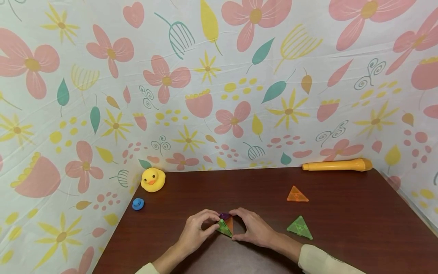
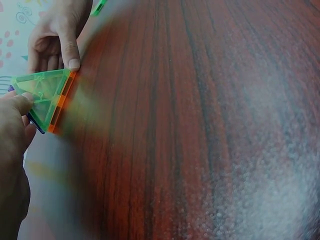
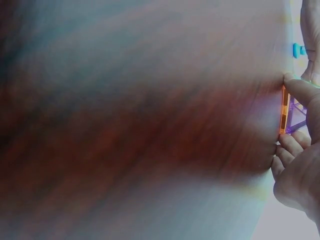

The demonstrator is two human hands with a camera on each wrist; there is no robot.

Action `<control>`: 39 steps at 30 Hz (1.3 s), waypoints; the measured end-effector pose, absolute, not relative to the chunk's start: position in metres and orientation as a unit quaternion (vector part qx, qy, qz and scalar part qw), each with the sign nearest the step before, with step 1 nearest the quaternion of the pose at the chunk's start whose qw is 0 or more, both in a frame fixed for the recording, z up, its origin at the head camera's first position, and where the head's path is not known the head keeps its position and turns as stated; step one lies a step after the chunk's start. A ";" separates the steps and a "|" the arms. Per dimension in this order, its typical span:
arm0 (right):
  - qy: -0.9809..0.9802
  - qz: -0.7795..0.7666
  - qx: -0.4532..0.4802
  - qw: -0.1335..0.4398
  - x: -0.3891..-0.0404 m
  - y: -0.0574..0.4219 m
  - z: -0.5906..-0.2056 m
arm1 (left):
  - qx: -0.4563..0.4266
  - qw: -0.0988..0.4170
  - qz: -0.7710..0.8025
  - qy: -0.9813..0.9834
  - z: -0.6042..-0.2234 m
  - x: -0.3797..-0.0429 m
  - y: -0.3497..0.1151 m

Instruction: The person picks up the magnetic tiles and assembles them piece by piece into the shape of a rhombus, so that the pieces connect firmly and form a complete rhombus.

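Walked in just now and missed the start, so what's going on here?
Someone holds a cluster of tiles at the table. The left grip pinches a green triangular tile, while the right grip spans the edge of an orange tile, with a purple tile in the same cluster. A loose orange triangle and a loose green triangle lie to the right, touched by neither grip. A yellow duck and a blue toy sit to the left, with a yellow microphone at the back.
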State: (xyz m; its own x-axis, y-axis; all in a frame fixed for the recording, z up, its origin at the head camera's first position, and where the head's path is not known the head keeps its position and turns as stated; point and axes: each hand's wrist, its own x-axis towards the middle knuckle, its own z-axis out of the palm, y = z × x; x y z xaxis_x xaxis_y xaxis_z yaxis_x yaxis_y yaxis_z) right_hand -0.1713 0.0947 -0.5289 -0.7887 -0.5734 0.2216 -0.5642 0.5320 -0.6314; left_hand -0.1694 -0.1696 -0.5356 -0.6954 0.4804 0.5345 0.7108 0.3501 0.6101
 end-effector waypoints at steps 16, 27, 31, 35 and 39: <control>0.875 -0.360 -0.323 0.015 -0.172 0.094 -0.529 | -0.360 0.047 -0.390 -0.846 -0.538 -0.172 -0.179; 0.880 -0.349 -0.322 0.014 -0.170 0.093 -0.527 | -0.344 -0.004 -0.335 -0.877 -0.535 -0.176 -0.187; 0.880 -0.351 -0.320 0.014 -0.170 0.092 -0.527 | -0.342 0.003 -0.332 -0.879 -0.536 -0.178 -0.186; 0.878 -0.355 -0.320 0.013 -0.169 0.091 -0.527 | -0.352 0.016 -0.336 -0.874 -0.538 -0.180 -0.185; 0.876 -0.358 -0.322 0.012 -0.169 0.092 -0.527 | -0.364 0.034 -0.338 -0.867 -0.539 -0.182 -0.184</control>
State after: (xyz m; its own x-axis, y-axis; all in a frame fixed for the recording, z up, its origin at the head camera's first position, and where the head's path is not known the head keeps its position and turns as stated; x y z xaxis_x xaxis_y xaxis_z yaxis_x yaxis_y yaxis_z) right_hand -0.1688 0.0915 -0.5269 -0.7924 -0.5730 0.2091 -0.5555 0.5365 -0.6352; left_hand -0.1820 -0.1844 -0.5386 -0.7327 0.6086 0.3044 0.6543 0.5070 0.5612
